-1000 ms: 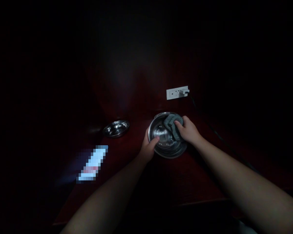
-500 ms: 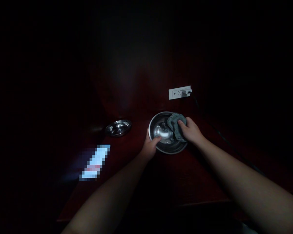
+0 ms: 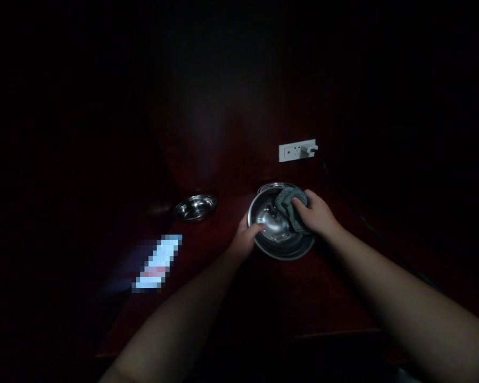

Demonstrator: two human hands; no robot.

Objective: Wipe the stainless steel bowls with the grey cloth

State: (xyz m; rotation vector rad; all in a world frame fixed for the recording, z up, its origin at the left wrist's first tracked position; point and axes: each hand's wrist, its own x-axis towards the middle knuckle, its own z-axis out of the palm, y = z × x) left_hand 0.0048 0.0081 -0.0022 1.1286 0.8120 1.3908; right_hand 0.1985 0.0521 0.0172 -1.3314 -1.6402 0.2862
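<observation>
A shiny steel bowl (image 3: pixel 277 242) is tilted toward me near the middle of the head view. My left hand (image 3: pixel 245 236) grips its left rim, the thumb inside and the fingers hidden behind the wall. My right hand (image 3: pixel 315 213) is closed on a grey-green cloth (image 3: pixel 291 205), bunched and pressed against the bowl's right inner side. Behind the bowl, the rim of another steel dish (image 3: pixel 273 185) shows; most of it is hidden. A shallow steel bowl (image 3: pixel 195 207) rests on the dark red table (image 3: pixel 223 223) to the left.
On the left part of the table lies a bright, pixelated oblong (image 3: pixel 159 263). A white wall socket (image 3: pixel 297 151) holds a plugged-in adapter (image 3: pixel 309 148), whose dark cable (image 3: pixel 367 223) runs down to the right. The front table edge (image 3: pixel 327 334) shows below my arms; the surroundings are very dark.
The held bowl has tilted and shifted slightly right and toward me, uncovering the rim of the dish behind it. Both hands keep their hold, and the cloth stays against the bowl's right side.
</observation>
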